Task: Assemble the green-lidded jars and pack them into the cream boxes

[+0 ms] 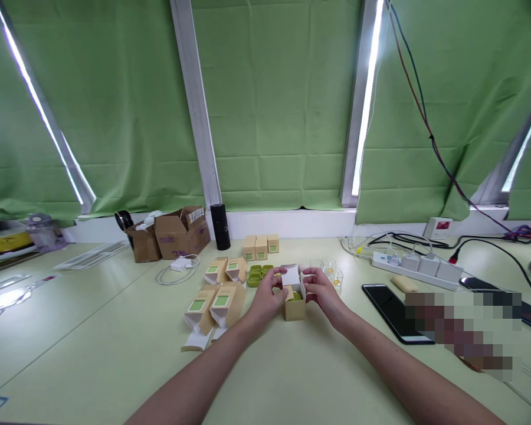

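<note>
A small brown cardboard box stands upright on the table with its white-lined flaps raised, and something green shows inside. My left hand is closed on the box's left side, thumb by the flap. On the opposite side, my right hand pinches the right flap. Just beyond my left hand lie green cup-like holders, partly hidden by it. Clear glass-like cups with yellow bits in them sit behind my right hand.
To the left lie several opened boxes with green labels. Closed small boxes stand at the back near a black cylinder and larger cartons. A phone and a power strip with cables are on the right.
</note>
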{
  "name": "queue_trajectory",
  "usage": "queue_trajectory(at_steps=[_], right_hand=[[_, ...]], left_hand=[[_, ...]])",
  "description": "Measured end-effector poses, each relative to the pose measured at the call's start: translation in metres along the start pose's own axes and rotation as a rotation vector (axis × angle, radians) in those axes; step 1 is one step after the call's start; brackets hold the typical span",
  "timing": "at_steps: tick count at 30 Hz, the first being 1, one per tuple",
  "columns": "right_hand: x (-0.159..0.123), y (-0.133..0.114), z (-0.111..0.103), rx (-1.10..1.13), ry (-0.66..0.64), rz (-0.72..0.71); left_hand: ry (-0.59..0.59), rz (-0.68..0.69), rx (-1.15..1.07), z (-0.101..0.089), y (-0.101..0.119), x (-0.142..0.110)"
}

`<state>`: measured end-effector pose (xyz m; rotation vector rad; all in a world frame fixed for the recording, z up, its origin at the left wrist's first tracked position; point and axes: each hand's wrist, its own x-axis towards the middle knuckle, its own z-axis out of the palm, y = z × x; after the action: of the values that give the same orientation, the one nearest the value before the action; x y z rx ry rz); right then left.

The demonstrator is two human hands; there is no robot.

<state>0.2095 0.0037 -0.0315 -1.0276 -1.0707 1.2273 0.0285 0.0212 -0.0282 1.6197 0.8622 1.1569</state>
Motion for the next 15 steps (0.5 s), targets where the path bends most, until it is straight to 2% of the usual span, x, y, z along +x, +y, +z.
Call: queue_trajectory(at_steps=[15], right_hand=[[-0.0026, 0.008, 0.0041, -0.079, -0.046, -0.035]], left_hand=[[0.009, 0.0, 0.014, 0.001, 0.0046, -0.0022]])
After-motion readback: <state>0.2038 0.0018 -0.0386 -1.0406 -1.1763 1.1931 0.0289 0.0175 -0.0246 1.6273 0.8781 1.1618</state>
